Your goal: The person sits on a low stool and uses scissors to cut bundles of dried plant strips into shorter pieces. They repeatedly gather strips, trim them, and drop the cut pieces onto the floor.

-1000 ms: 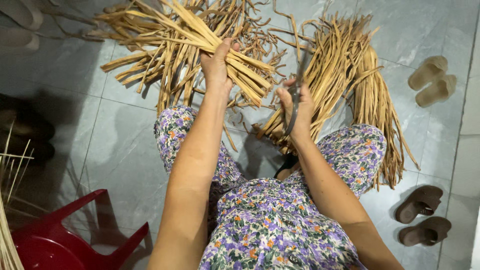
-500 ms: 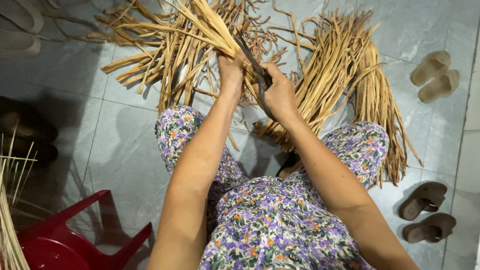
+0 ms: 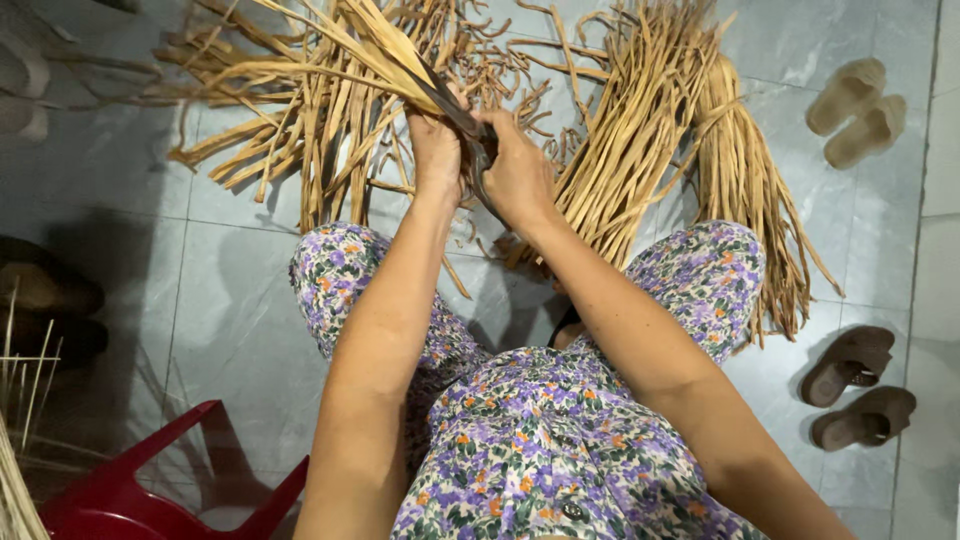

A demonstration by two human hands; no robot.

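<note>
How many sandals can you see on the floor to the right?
4. Two light tan sandals lie at the upper right; two dark brown sandals lie at the lower right. Dark shapes at the left edge may be more footwear; unclear.

the dried strips (image 3: 330,110) are straw-yellow to tan, and the bundle of strips (image 3: 690,170) to the right is a deeper golden brown. the dark blade (image 3: 462,120) between the hands is nearly black. the dress (image 3: 540,440) carries a dense flower print — purple, lilac, orange and green on white. the floor tiles (image 3: 230,300) are grey-blue with pale veining. the plastic stool (image 3: 150,490) is bright red. one pair of sandals (image 3: 860,105) is beige; the other sandals (image 3: 860,390) are dark brown.
</note>
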